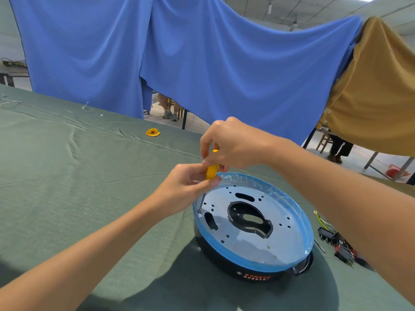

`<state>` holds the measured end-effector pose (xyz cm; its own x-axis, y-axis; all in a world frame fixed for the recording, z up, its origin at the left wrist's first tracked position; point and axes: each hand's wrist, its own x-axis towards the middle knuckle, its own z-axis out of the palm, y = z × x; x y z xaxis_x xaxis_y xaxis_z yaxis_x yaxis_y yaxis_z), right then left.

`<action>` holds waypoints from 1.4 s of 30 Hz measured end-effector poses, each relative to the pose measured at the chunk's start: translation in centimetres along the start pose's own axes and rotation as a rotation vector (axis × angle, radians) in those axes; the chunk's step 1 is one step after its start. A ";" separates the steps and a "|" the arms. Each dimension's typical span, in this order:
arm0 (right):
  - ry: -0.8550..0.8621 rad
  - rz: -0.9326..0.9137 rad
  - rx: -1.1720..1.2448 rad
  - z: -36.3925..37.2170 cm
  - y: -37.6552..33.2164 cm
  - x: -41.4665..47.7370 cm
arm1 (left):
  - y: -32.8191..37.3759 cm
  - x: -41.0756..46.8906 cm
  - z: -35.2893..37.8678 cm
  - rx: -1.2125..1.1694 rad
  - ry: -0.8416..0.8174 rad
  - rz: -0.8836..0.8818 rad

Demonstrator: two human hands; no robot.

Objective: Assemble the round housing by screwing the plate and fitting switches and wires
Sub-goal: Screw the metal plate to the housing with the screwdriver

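Note:
A round black housing (226, 263) with a blue film rim stands upside down on the green table cloth. A pale metal plate (278, 234) with holes and cut-outs lies inside it. A yellow-handled screwdriver (211, 171) stands upright, its tip on a screw at the plate's left edge (199, 211). My right hand (233, 142) grips the top of the handle from above. My left hand (190, 182) pinches the lower end of the handle. Black switches with red and yellow-green wires (336, 239) lie on the cloth to the right of the housing, partly behind my right forearm.
A small yellow object (153, 132) lies farther back on the green cloth (78, 176). Blue and mustard sheets (202, 63) hang behind the table. Below them show chair legs, people's feet and table legs. A few small bits lie at the far left.

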<state>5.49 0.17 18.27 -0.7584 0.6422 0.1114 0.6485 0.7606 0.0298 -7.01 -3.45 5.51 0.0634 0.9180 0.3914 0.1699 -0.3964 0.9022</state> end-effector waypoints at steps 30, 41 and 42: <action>-0.053 0.008 -0.066 0.9 0.2 0.7 | -1.6 -0.3 -0.3 -0.136 0.113 -0.036; -0.099 -0.015 -0.036 0.9 0.4 0.6 | -2.0 -0.4 -0.2 0.002 0.084 0.003; -0.088 -0.016 -0.028 0.9 0.4 0.6 | -2.0 -0.5 -0.4 -0.011 0.041 -0.001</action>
<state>5.25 0.99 17.43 -0.7706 0.6369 0.0233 0.6370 0.7686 0.0587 -7.77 -3.10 3.56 0.0224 0.9173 0.3977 0.1594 -0.3960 0.9043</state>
